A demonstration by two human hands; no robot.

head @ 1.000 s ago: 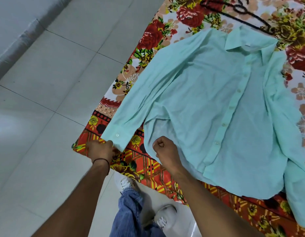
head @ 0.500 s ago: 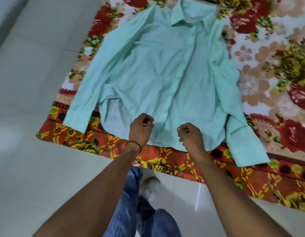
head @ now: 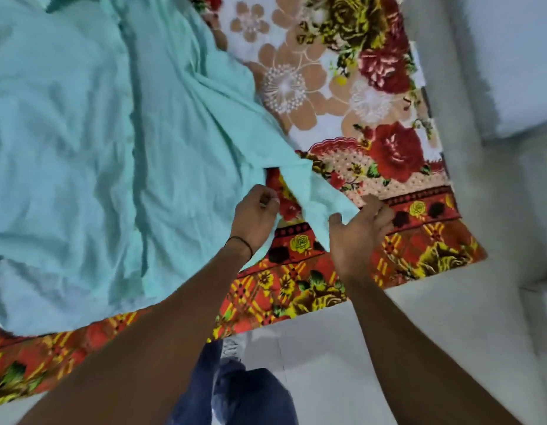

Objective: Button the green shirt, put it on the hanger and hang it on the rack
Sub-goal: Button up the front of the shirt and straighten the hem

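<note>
The green shirt (head: pixel 82 142) lies spread on a floral blanket (head: pixel 388 148), filling the left of the view; its collar and button strip are out of sight. Its right sleeve (head: pixel 312 191) runs down to the blanket's near edge. My right hand (head: pixel 358 225) holds the sleeve's cuff, thumb on top and fingers under it. My left hand (head: pixel 255 216) is curled at the side edge of the shirt's body, just left of the sleeve, and seems to pinch the cloth there. The hanger is not in view.
The blanket's red and yellow border (head: pixel 296 280) ends at a pale tiled floor (head: pixel 449 332). My jeans (head: pixel 235 394) and a white shoe (head: pixel 232 348) show below the blanket's edge. A pale raised block (head: pixel 517 56) stands at the top right.
The view has swung right and closer. Both hands moved from the shirt's bottom hem at the button strip to its right side; the right hand has taken hold of the right sleeve's cuff.
</note>
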